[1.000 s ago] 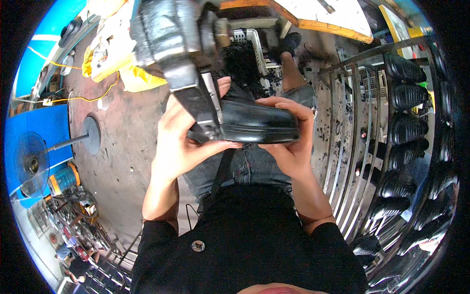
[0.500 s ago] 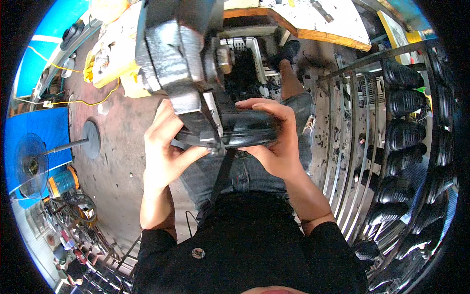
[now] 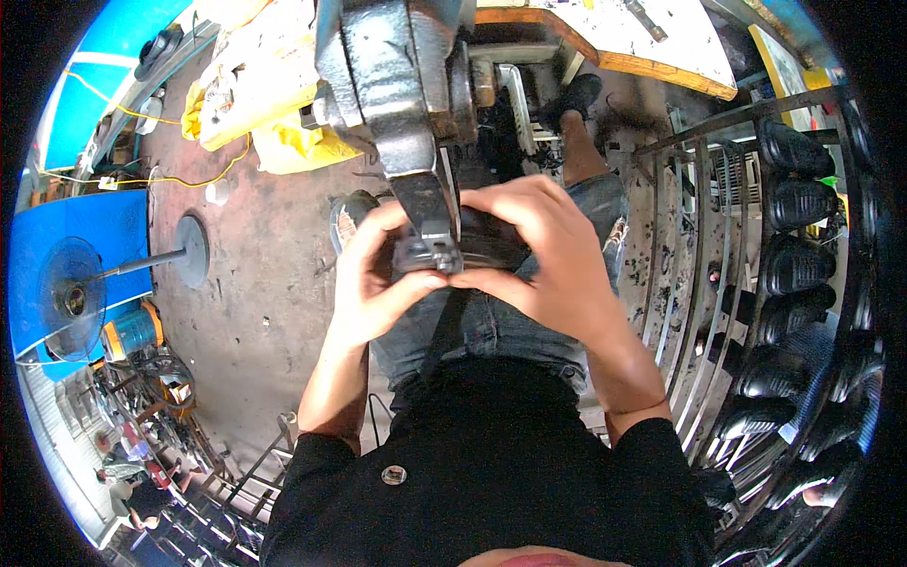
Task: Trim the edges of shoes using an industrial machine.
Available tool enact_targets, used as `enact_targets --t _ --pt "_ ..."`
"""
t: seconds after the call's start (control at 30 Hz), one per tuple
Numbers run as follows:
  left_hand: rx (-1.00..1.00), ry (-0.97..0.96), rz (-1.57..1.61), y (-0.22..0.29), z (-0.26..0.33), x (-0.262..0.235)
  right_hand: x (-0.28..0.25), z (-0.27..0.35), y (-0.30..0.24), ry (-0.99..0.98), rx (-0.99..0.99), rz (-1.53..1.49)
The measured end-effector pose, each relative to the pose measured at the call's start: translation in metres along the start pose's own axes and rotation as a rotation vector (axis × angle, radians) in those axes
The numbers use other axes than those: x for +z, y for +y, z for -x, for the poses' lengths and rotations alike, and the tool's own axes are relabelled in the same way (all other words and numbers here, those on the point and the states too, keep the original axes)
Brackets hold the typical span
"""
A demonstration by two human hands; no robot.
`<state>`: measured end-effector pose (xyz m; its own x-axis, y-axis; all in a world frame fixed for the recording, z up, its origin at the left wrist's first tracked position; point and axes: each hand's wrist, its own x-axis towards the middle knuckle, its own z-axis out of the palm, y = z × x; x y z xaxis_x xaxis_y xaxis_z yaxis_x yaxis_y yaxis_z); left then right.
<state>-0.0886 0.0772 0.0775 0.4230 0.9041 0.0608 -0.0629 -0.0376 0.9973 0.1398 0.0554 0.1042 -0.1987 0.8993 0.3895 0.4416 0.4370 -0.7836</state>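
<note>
A dark metal machine [image 3: 383,94] reaches toward me from the top of the view and narrows to a small head above my lap. Under this head lies a black shoe [image 3: 493,238], mostly hidden by the head and my fingers. My left hand [image 3: 367,283] curls round its left side, with the thumb at the near edge. On the other side my right hand [image 3: 559,260] grips it, fingers over the far side and thumb along the near edge. The thumb tips almost meet just below the machine's head.
Metal racks at the right hold several black shoes [image 3: 798,265]. A white worktable [image 3: 652,47] stands ahead right, near a white crate [image 3: 517,104]. Yellow sheeting [image 3: 293,146] lies ahead left, and a standing fan [image 3: 76,298] is at the left.
Both hands have come closer together round the shoe, with the thumbs now nearly touching. More of the shoe is covered. The whole view has shifted, moving the surroundings slightly rightward.
</note>
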Motion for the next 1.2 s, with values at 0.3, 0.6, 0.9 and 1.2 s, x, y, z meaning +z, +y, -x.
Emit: enact_targets --t 0.3,0.6,0.9,1.2 --pt "0.188 -0.217 -0.095 0.016 -0.033 0.019 0.049 0.073 0.076 0.139 0.348 -0.286" --pt "0.225 -0.172 -0.023 -0.001 -0.038 0.021 0.014 0.060 0.083 0.074 -0.015 -0.027" --pt "0.133 -0.118 0.201 -0.005 -0.033 0.035 -0.040 0.046 0.045 -0.127 0.066 0.215" --pt "0.124 -0.155 0.219 -0.010 -0.035 0.031 -0.045 0.048 0.030 -0.088 0.144 0.199"
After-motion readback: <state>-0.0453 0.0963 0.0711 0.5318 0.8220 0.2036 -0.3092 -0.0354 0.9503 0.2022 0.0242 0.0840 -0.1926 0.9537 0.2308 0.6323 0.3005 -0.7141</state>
